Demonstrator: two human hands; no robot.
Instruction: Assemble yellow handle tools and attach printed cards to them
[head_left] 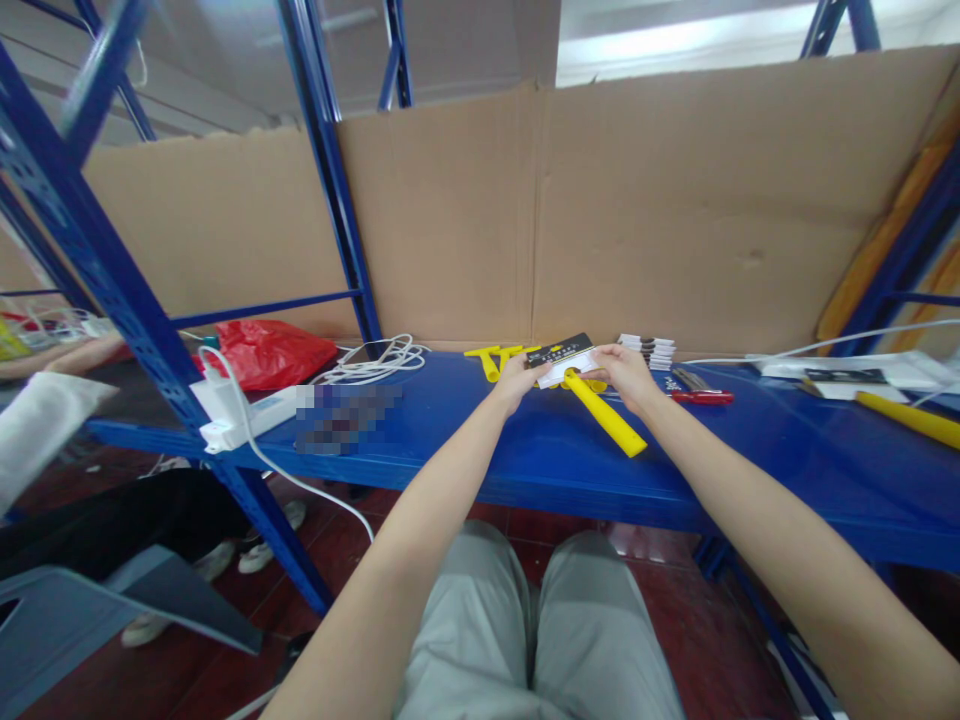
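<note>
In the head view, a small black-and-white card or flat packet (561, 352) with printing on its black part is held over the blue shelf. My left hand (517, 378) pinches its left end, fingers closed. My right hand (624, 372) has its fingers closed at the right end. Just under the card is a yellow scraper-like tool (606, 415), its handle slanting toward me; whether a finger also touches it I cannot tell. Behind my left hand lie yellow T-shaped pieces (490, 364). Small white packets with dark marks (660, 352) are stacked beyond my right hand.
A red-handled tool (701, 397) lies right of my right hand. Leftward are a red plastic bag (270, 355), coiled white cable (386, 360) and a white power strip (259, 415). Another yellow handle (911, 415) lies far right. Cardboard (450, 220) walls the back; a person sits at left.
</note>
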